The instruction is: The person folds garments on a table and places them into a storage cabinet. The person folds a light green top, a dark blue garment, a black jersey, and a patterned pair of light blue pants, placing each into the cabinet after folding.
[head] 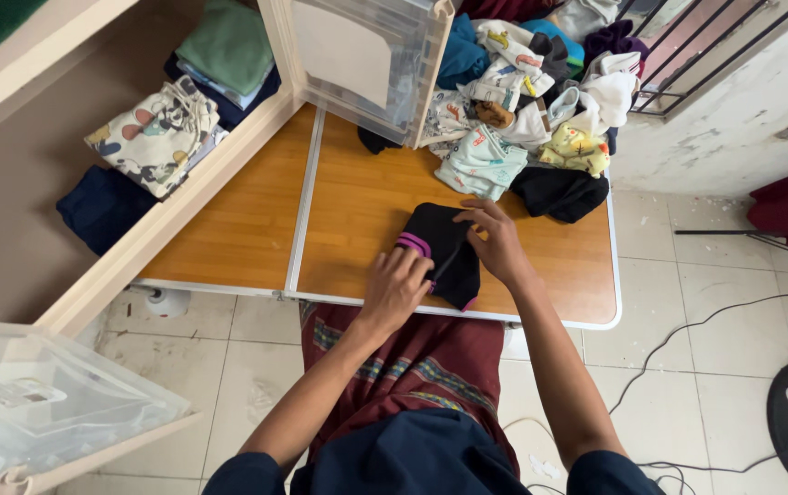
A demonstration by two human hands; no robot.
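While both hands press on it, the black garment (442, 252) with purple-striped cuff lies folded near the front edge of the wooden surface (357, 197). Left hand (396, 289) rests flat on its near side, fingers spread, closed on nothing. Right hand (496, 240) lies on the far edge, fingertips pinching the cloth. Behind sits a pile of small clothes (531, 101), beside a clear plastic drawer (366, 60).
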